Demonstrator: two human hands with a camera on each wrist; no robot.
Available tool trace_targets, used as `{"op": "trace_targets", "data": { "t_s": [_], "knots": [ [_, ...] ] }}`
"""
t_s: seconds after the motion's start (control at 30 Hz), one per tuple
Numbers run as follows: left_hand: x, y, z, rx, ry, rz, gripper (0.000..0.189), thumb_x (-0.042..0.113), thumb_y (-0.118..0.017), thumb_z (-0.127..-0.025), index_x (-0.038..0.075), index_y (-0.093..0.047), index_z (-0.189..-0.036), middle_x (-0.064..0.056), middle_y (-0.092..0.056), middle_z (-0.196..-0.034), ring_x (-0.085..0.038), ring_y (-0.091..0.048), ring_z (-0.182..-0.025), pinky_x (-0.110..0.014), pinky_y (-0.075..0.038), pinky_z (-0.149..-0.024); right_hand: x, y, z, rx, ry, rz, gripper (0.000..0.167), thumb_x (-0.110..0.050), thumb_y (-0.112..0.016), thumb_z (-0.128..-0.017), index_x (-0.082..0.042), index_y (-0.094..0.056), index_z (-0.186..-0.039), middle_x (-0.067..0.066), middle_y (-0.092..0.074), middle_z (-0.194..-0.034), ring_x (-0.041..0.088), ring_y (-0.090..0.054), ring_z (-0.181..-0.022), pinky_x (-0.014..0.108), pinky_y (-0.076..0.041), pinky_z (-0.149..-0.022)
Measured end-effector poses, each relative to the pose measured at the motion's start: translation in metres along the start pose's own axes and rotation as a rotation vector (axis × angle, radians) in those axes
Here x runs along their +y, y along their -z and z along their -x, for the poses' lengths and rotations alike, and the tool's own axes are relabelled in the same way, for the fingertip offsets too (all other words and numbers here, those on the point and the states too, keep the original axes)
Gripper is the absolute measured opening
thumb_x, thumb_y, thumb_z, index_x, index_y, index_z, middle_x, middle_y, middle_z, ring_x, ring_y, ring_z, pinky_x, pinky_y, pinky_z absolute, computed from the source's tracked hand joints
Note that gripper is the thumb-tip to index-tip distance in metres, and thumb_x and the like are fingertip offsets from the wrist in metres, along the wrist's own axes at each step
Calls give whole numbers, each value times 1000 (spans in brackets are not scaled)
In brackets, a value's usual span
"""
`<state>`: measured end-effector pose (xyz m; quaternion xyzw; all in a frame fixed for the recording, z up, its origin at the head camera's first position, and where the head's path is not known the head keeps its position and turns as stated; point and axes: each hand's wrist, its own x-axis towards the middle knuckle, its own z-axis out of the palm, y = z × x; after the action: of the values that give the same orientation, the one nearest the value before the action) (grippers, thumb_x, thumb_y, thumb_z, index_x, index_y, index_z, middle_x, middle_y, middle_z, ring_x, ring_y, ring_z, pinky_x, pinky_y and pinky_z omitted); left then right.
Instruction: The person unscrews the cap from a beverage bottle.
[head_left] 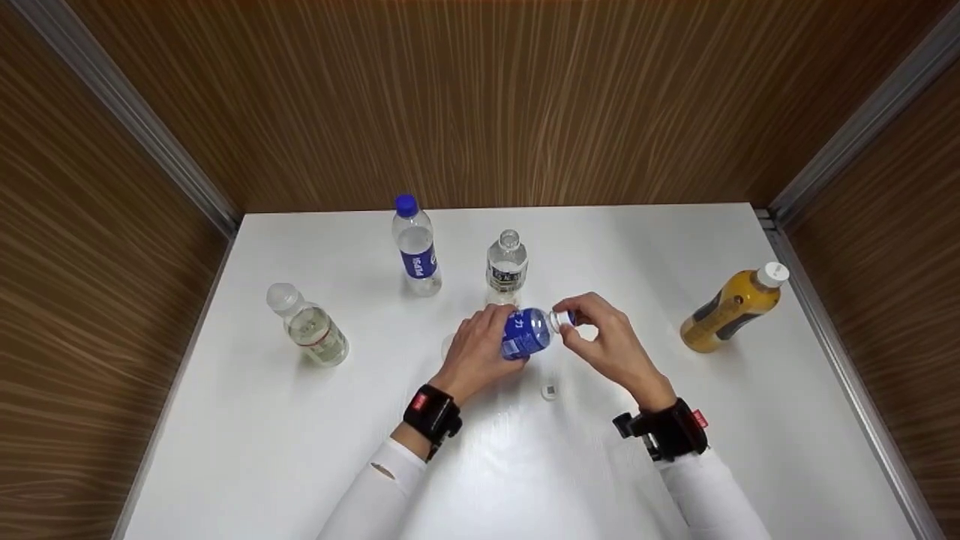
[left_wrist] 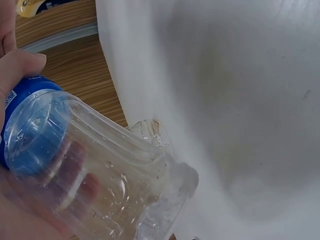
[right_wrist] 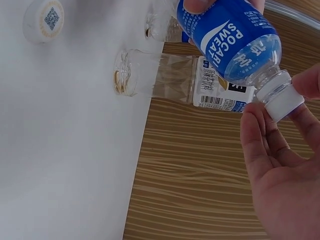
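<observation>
My left hand (head_left: pixel 477 351) grips a clear plastic Pocari Sweat bottle (right_wrist: pixel 225 47) by its blue label, its fingers wrapped round it. The bottle is tilted, neck to the right, and its body (left_wrist: pixel 115 160) looks empty apart from some droplets inside. At the neck, my right hand (head_left: pixel 606 346) pinches the white cap (right_wrist: pixel 284 103) between thumb and fingertips. Below the hands a loose white cap (head_left: pixel 550 391) with a printed square code lies on the white table. Just behind the held bottle stands a clear bottle (head_left: pixel 507 262) without a cap.
A blue-capped bottle (head_left: pixel 417 251) stands at the back left of the white table (head_left: pixel 337 450). Farther left is a white-capped bottle of pale liquid (head_left: pixel 316 334). An amber bottle (head_left: pixel 727 311) with a white cap stands at right. Wood-grain panels (head_left: pixel 495 105) enclose the back and sides.
</observation>
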<state>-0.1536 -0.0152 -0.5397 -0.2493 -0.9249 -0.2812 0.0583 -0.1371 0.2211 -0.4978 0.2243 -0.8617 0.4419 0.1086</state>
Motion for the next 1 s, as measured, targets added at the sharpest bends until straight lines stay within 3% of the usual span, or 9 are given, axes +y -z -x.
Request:
{"op": "trace_targets", "data": {
  "t_s": [0.17,0.27,0.37,0.57,0.73,1.0],
  "knots": [
    [0,-2,1,35,-31,-88,78,37,-90,-75,8,-53,-138,-9,-62,-121,-26,-63,-104,-44,-53,-91,-1,-2,0,-5,-195,22,37,-27,-67,-100,-4,-66,-129,8,-70,-106,22,-69,-93,42,-58,-86],
    [0,-2,1,49,-52,-161,82,38,-92,-74,8,-53,-139,-10,-62,-122,-26,-62,-105,-44,-52,-93,-2,-3,-1,12,-327,71,42,-41,-60,-104,-4,-68,-123,6,-71,-93,20,-68,-83,40,-55,-76],
    [0,-2,1,54,-70,-205,84,38,-93,-72,8,-53,-140,-10,-62,-123,-27,-61,-107,-45,-51,-95,-3,-3,0,18,-392,94,45,-46,-57,-105,-5,-72,-113,4,-70,-81,18,-65,-72,36,-50,-65],
    [1,-2,2,67,-82,-244,84,40,-92,-72,8,-53,-140,-10,-61,-123,-26,-61,-107,-43,-51,-94,-3,-4,0,3,-366,83,38,-43,-64,-102,-7,-74,-103,-3,-66,-72,13,-62,-63,30,-48,-58],
    [1,-3,2,53,-70,-224,84,39,-92,-73,8,-53,-140,-10,-61,-124,-26,-61,-109,-43,-51,-96,-3,-4,-1,-2,-330,66,29,-35,-68,-101,-7,-74,-102,-5,-65,-70,12,-61,-63,27,-46,-57],
    [0,-2,3,27,-44,-152,83,38,-91,-74,8,-52,-141,-10,-61,-125,-26,-61,-108,-44,-51,-97,-4,-2,-1,-22,-213,56,23,-23,-70,-100,-4,-72,-113,1,-70,-87,14,-67,-79,33,-57,-70]
  ]
}}
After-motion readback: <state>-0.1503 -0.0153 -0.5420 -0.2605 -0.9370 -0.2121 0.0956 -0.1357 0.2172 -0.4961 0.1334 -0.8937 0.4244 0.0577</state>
